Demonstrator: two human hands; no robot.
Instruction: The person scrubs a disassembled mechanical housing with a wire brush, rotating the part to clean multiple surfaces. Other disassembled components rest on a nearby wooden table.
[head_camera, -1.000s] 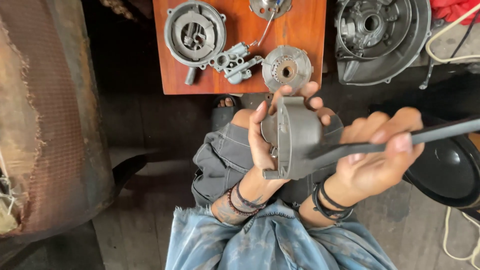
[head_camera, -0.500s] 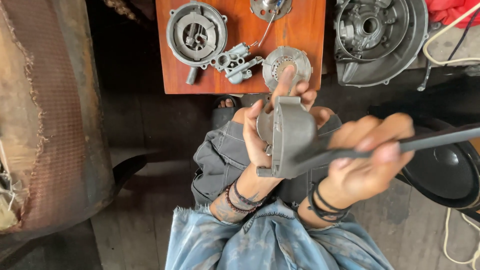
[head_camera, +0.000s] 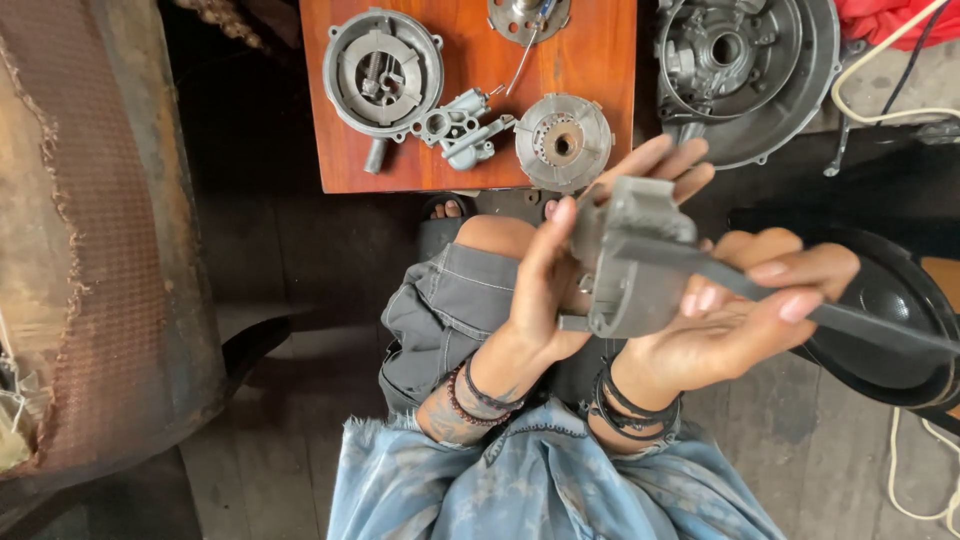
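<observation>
Grey housing (head_camera: 630, 265) pinched by left hand (head_camera: 545, 290); right hand (head_camera: 735, 320) open under lever (head_camera: 850, 318), loose — could slip off onto knee.

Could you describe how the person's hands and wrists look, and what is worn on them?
Both hands, the left hand and right hand, are bare, without gloves or sleeves. Each wrist carries several dark cord and bead bracelets. The left forearm shows a dark tattoo.
</observation>
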